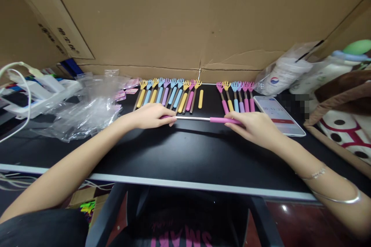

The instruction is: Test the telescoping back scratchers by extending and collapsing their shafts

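A pink back scratcher (193,118) with a shiny metal rod is stretched level between my two hands, above the black desk. My left hand (148,115) is closed around its head end, hiding most of the claw. The fingers of my right hand (252,125) pinch the pink grip on the other end. Behind my left hand lies a row of colourful back scratcher claws on rods (160,88), with loose coloured grips between them. One yellow grip (200,99) lies at that row's right end. Behind my right hand, several back scratchers with grips fitted (227,98) lie side by side.
Clear plastic bags (95,100) and a white power strip (43,98) with cables are on the left. To the right are a phone (276,115), a bagged cup (286,73) and a brown-trimmed bag (342,96). A cardboard wall (179,19) stands behind the desk.
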A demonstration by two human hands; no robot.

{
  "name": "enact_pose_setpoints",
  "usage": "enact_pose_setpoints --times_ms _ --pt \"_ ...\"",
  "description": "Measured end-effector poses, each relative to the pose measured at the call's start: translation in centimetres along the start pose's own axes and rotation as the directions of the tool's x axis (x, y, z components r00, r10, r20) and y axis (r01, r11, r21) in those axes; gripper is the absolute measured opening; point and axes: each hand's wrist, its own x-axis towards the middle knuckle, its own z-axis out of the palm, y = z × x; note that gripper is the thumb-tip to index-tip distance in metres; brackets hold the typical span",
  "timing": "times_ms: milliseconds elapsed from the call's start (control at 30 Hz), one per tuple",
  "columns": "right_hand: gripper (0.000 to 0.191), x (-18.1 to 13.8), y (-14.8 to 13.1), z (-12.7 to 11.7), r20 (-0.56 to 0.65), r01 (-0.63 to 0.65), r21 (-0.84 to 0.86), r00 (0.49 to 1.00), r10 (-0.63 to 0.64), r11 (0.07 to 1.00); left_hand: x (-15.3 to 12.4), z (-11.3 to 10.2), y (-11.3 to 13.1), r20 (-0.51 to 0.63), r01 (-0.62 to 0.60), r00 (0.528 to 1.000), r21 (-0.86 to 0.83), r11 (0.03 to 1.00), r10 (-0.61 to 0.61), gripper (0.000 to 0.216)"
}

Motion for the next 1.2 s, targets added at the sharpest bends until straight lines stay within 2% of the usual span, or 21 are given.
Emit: enact_pose_setpoints --times_ms 267,567,733,867,1000,1200 --pt "0.029 0.0 -0.1 0.0 -0.024 0.015 0.018 1.0 -0.015 1.0 -0.1 0.2 0.2 0.024 0.013 1.0 -0.014 1.0 -0.013 0.037" --pt "0.029 -0.1 0.0 0.3 -0.024 0.015 0.027 1.0 -0.014 1.0 -0.2 0.0 0.2 0.152 -0.018 0.987 -0.175 0.984 0.045 0.044" --pt "0.028 0.0 0.0 0.6 -0.028 0.006 0.05 1.0 -0.005 0.999 -0.1 0.3 0.0 0.161 -0.027 0.985 -0.181 0.983 0.056 0.043" --pt "0.028 0.1 0.4 0.7 -0.054 0.005 0.048 0.999 -0.002 0.999 0.0 0.5 0.4 0.075 -0.009 0.997 -0.072 0.997 0.014 0.038" --pt "0.029 0.0 1.0 1.0 -0.081 -0.008 0.047 0.997 0.012 0.999 0.0 0.9 0.7 -0.127 0.04 0.992 0.17 0.985 -0.018 0.038" --pt "0.031 0.1 1.4 0.7 -0.034 -0.052 0.153 0.998 0.058 0.987 0.1 1.5 0.6 -0.339 0.062 0.935 0.454 0.889 0.108 0.041"
